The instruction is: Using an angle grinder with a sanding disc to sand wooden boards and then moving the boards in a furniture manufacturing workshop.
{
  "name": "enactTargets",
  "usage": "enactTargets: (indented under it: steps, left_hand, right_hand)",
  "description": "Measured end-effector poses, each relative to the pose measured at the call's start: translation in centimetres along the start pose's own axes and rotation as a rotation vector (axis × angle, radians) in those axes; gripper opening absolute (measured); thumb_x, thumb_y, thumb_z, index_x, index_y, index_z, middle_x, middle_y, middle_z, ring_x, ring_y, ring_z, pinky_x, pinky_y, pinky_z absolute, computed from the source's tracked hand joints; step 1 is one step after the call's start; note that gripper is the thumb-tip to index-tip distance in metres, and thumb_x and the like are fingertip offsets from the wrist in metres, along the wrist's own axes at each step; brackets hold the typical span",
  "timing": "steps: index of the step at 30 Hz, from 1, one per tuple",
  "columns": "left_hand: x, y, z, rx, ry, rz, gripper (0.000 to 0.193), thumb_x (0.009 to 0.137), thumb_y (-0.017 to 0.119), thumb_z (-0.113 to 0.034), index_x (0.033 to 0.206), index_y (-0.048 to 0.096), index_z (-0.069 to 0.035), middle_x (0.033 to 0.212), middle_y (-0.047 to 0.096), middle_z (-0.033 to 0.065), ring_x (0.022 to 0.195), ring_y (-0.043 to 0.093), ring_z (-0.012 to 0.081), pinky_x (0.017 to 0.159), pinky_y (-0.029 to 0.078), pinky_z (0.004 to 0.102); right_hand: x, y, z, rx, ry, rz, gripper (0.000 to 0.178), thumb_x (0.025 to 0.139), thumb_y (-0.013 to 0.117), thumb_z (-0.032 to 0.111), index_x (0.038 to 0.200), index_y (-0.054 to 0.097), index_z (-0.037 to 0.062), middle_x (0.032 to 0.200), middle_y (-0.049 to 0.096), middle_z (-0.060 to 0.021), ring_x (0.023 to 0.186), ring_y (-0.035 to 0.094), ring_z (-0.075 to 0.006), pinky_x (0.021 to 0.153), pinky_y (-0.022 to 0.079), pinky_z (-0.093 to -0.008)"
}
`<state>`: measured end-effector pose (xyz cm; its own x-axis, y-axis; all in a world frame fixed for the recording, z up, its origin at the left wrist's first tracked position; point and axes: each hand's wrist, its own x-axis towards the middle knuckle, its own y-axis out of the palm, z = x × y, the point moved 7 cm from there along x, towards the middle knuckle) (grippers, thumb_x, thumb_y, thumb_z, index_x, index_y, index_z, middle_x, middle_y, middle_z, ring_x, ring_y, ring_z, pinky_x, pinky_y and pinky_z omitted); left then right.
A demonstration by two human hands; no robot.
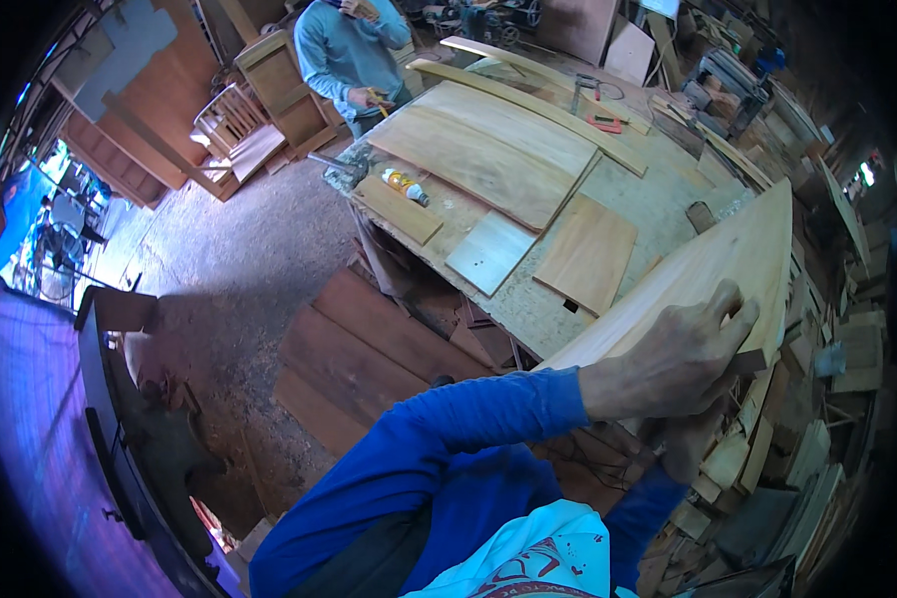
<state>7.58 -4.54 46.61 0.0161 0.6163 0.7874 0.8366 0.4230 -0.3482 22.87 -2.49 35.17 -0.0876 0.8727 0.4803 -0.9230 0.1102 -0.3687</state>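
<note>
A long pale wooden board (708, 264) is tilted at the near right edge of the workbench. My left hand (668, 359) lies across its near face, fingers bent and closed around a small brown wooden block (747, 362), whose end sticks out beside the fingers. Below it, my right hand (690, 439) sits low by the board's lower edge. It is in shadow and mostly covered by the left hand, so its fingers do not show.
On the workbench (658, 214) lie wide wooden panels (488, 145), smaller boards (590, 254), a bottle (405, 186) and a red clamp (605, 124). A person (354, 55) in a light blue shirt stands at the far side. Wood offcuts (728, 458) crowd the right. Brown panels (354, 344) lean below the bench.
</note>
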Motion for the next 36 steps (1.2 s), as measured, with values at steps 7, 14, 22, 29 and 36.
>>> enactTargets:
  steps: [7,14,22,29,36]
  left_hand:
    - [-5.1,-4.2,2.3,-0.087,0.045,0.050,0.072,0.075,0.076,-0.016,0.137,0.046,0.008,0.113,0.053,0.0218,0.076,0.064,0.0333,0.060,0.054,0.0402]
    - [-7.9,-5.7,4.4,-0.151,0.025,0.101,0.075,0.081,0.075,-0.023,0.142,0.042,0.005,0.118,0.053,0.0220,0.078,0.065,0.0318,0.064,0.054,0.0392]
    - [-8.8,-8.9,7.9,-0.198,-0.027,0.219,0.078,0.081,0.073,-0.024,0.145,0.041,0.005,0.127,0.053,0.0241,0.085,0.067,0.0328,0.068,0.056,0.0400]
    - [-9.0,-9.9,9.9,-0.214,0.081,0.226,0.077,0.094,0.053,-0.049,0.148,0.037,0.004,0.136,0.053,0.0276,0.102,0.067,0.0362,0.078,0.057,0.0408]
    - [-7.2,-11.4,12.1,-0.208,0.102,0.311,0.077,0.092,0.057,-0.046,0.147,0.039,0.004,0.133,0.056,0.0267,0.100,0.069,0.0353,0.076,0.058,0.0406]
  right_hand:
    - [7.5,0.2,2.2,0.708,0.219,-0.197,0.077,0.104,0.043,0.050,0.152,0.022,-0.0073,0.154,0.033,-0.0225,0.144,0.033,-0.0310,0.121,0.027,-0.0434]
    - [9.4,5.3,3.3,0.534,0.173,-0.009,0.066,0.104,0.049,0.040,0.146,0.031,-0.0082,0.144,0.045,-0.0210,0.129,0.050,-0.0257,0.108,0.040,-0.0379]
    - [9.8,8.8,2.0,0.585,0.049,-0.055,0.060,0.100,0.053,0.012,0.149,0.025,-0.0097,0.143,0.046,-0.0216,0.128,0.049,-0.0246,0.110,0.039,-0.0369]
    - [9.7,9.5,0.6,0.552,0.154,-0.106,0.067,0.099,0.054,0.010,0.152,0.018,-0.0091,0.145,0.043,-0.0253,0.128,0.051,-0.0274,0.108,0.041,-0.0383]
    - [10.6,10.6,3.1,0.486,0.028,-0.250,0.068,0.099,0.052,0.015,0.155,0.016,-0.0020,0.147,0.042,-0.0244,0.133,0.047,-0.0311,0.109,0.042,-0.0439]
